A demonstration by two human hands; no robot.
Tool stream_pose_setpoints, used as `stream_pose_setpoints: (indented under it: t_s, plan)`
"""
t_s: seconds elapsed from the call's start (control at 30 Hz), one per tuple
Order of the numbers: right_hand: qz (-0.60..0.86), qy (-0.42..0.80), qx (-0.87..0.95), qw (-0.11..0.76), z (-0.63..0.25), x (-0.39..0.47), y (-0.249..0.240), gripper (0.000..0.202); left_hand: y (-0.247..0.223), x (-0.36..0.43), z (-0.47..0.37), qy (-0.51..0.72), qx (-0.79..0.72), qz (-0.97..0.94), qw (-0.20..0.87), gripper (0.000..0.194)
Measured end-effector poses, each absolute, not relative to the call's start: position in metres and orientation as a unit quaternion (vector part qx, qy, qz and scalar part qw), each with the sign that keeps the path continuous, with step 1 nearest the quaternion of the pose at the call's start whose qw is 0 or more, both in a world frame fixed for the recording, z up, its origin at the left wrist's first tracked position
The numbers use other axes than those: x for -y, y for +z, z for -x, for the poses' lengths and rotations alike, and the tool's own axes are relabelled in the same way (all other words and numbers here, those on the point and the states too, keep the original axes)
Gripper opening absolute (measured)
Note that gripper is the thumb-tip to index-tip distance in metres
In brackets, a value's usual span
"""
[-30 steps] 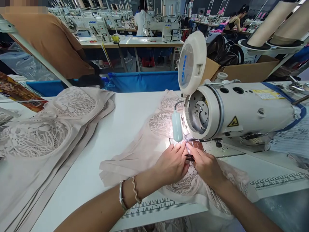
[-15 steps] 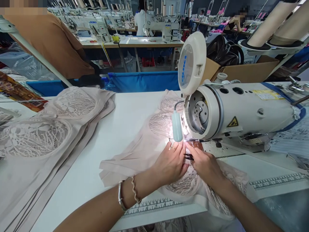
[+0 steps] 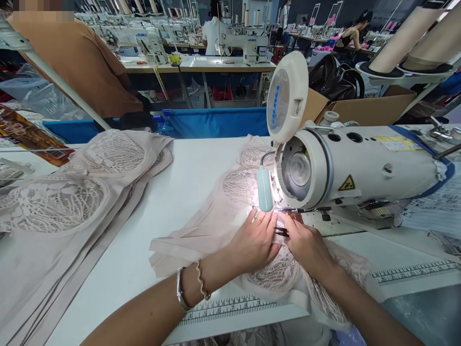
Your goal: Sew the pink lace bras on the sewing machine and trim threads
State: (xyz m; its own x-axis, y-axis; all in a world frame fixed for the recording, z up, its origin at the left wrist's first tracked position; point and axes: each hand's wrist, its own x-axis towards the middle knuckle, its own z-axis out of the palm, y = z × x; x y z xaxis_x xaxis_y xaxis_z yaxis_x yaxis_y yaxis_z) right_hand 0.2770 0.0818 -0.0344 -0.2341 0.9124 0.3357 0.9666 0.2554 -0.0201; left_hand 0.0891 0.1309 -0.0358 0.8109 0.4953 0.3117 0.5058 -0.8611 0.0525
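Fingers (image 3: 267, 223) of the left hand (image 3: 248, 245) lie close together on pale pink lace cloth (image 3: 194, 245), though whether they pinch it cannot be told, while the right hand (image 3: 309, 247) curls around a small black-tipped tool (image 3: 281, 231), fingertips meeting the left's. Spread across the white table (image 3: 183, 187), the cloth runs beneath a small lamp (image 3: 265, 190) beside the sewing machine (image 3: 367, 163) at right. More lace pieces (image 3: 54, 206) are piled at left, and a person in brown (image 3: 79, 72) sits far left.

Pale pink fabric (image 3: 205, 235) with lace panels lies creased across the tabletop (image 3: 198, 166).
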Motion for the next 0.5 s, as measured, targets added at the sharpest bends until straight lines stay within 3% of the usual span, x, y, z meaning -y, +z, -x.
stream_pose_setpoints:
  t_s: [0.13,0.3,0.5]
  plan:
    - [0.652,-0.050,0.744,0.139,-0.282,-0.084,-0.031,0.036,-0.034,-0.125,-0.091,-0.164,0.217,0.959,0.073,0.046]
    - [0.592,-0.027,0.779,0.202,-0.293,-0.078,-0.024,0.055,-0.028,-0.112,-0.093,-0.122,0.196,0.971,0.067,0.030]
    - [0.579,-0.018,0.795,0.183,-0.294,-0.081,-0.027,0.058,-0.023,-0.125,-0.086,-0.108,0.192,0.975,0.000,0.018]
